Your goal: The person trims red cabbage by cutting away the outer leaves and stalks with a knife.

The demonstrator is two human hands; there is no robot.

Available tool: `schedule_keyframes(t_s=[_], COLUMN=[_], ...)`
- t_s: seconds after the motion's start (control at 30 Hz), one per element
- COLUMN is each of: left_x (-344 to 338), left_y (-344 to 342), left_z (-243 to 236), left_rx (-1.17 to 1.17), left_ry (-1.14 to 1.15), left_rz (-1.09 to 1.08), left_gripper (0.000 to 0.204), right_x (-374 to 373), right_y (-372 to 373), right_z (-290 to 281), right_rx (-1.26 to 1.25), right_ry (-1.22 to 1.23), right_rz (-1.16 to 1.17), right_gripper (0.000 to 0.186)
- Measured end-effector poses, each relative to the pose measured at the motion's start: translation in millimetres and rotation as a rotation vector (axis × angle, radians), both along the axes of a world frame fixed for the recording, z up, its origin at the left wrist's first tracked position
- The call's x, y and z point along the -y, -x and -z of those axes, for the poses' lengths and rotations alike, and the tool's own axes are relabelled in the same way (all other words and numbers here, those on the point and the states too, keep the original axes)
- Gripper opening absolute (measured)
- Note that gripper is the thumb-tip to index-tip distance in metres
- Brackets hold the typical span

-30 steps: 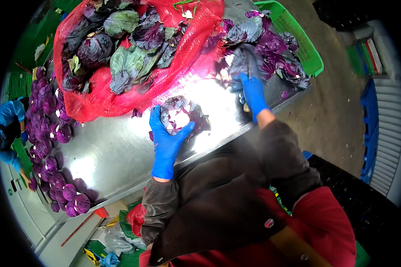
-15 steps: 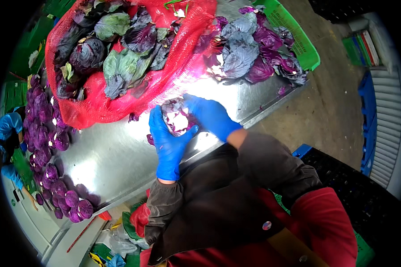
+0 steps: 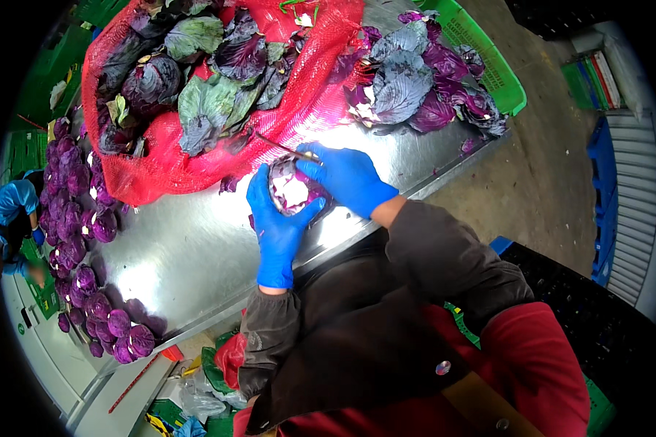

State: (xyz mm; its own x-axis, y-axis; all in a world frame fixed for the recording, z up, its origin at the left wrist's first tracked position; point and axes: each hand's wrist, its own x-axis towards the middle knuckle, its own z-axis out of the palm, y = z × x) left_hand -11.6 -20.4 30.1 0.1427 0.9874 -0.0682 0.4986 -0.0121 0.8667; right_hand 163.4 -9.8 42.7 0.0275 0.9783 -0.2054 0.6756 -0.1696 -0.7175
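Observation:
A red cabbage, its pale cut base facing up, rests over the near edge area of the metal table. My left hand, in a blue glove, is wrapped round its left and near side. In my blue-gloved right hand is a knife, its thin dark blade pointing up and left above the cabbage. The right fingers are closed on the handle, which they mostly hide. Just beyond lies a red mesh bag with untrimmed cabbages and loose leaves.
Trimmed red cabbages line the table's left side. Loose outer leaves are heaped at the far right, beside a green crate. Another person in blue stands at the far left. A black crate is at my right.
My right hand has drawn slightly up and back from the cabbage, and the knife blade now shows. The left hand keeps its hold. The other person at the left has moved an arm.

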Motion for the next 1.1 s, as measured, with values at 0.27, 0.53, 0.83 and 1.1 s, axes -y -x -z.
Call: schedule_keyframes(t_s=[0.27,0.53,0.83,1.1], left_x=[-3.5,19.5,3.9,6.8], left_y=[38.0,2.8,18.0,19.5], left_z=[5.3,10.8,3.6,-4.8], left_rx=[0.119,0.012,0.092,0.019], left_ry=[-0.004,-0.139,-0.013,-0.109], left_rz=[0.306,-0.053,0.159,0.304], left_gripper=[0.112,0.117,0.119,0.12], right_x=[-6.5,18.1,15.3,-43.9], right_y=[-45.9,-15.9,-3.6,-53.6], right_z=[27.9,14.3,-9.1,84.9], right_rx=[0.182,-0.181,-0.124,0.245], right_ry=[0.05,0.078,-0.031,-0.035], right_rz=[0.05,-0.003,-0.255,-0.23], right_gripper=[0.041,0.053,0.053,0.032])
